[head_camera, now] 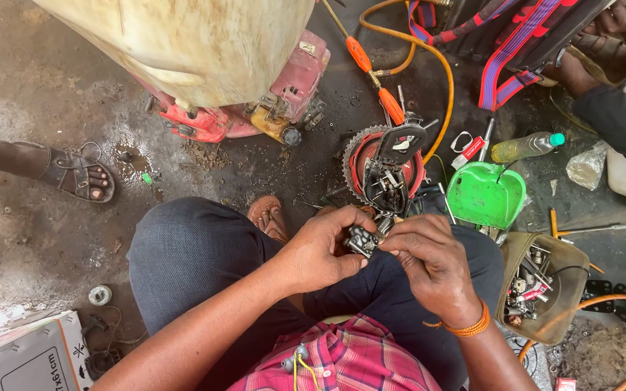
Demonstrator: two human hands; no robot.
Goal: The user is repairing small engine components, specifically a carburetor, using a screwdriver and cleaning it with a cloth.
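Sandalled foot point(74, 176): rested on the stained concrete floor point(30, 94) at its left edge, another person's, well apart from the work.
Cream tank point(182, 43): stood near the floor's top edge, over a red small engine point(284, 94).
Left hand point(320, 252): curled shut around the small metal part point(363, 242), thumb and fingers clamping it from the left, above the knees.
Small metal part: a grey block with fittings, held between both hands over the lap, clear of the floor.
Right hand point(429, 261): fingertips pinched together on the part's right side; whether they gripped a tiny piece or a tool, I could not tell.
Step in hand: by my judgement, fine fitting or loosening on the part, the left hand steadying, the right working.
Next move: it seemed to call for a firm left grip and a small, careful turn or pull from the right fingertips.
Toothed red assembly point(385, 168): lay on the floor just beyond the hands.
Green scoop point(485, 194): lay to its right.
Pouch of tools point(541, 286): sat open by the right knee.
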